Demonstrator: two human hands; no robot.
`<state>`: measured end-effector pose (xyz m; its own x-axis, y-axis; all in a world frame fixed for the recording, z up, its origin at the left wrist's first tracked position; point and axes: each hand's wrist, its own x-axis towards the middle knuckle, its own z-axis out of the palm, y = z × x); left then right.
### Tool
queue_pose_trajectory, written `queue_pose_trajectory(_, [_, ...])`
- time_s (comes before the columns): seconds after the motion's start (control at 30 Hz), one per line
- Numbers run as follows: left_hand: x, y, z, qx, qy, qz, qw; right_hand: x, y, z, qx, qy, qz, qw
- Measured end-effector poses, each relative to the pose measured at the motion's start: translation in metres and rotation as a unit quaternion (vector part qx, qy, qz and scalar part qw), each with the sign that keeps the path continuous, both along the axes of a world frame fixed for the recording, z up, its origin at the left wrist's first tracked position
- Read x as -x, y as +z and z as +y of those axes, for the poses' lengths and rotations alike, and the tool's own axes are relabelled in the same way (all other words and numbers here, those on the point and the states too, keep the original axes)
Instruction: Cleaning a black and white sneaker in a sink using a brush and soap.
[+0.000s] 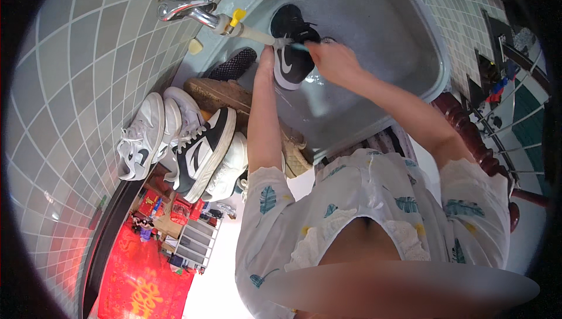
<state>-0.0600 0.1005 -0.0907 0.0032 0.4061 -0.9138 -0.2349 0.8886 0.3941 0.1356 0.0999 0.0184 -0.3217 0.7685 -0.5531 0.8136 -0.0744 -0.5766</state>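
Observation:
A black sneaker (297, 66) with a white curved side mark and a pale sole is tilted in the grey basin, under water from the pale hose (257, 34). At its left side, my left hand (268, 57) grips it, fingers mostly hidden behind the hose end and the shoe. My right hand (333, 61) is closed over the shoe's right side. A light-blue strip, perhaps part of a brush, shows between that hand and the hose. Its full shape is covered by my fingers.
The grey basin (436, 44) surrounds the work. A chrome tap (187, 9) with a yellow valve lever (237, 17) juts from the tiled wall. White sneakers (143, 137), a black-and-white sneaker (205, 155) and brown shoes (219, 93) crowd the left. A dark mesh piece (234, 64) lies by the hose.

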Motion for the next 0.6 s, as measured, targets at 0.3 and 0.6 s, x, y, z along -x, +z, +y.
queue_pose_trajectory(0.3, [0.055, -0.052, -0.034, -0.019, 0.030, 0.067, 0.997, 0.003, 0.008, -0.027, 0.057, -0.035, 0.099, 0.993])
queue_pose_trajectory(0.6, [0.030, -0.007, -0.024, -0.039, 0.024, 0.036, 0.998, 0.004, -0.007, -0.043, 0.066, -0.071, 0.086, 0.992])
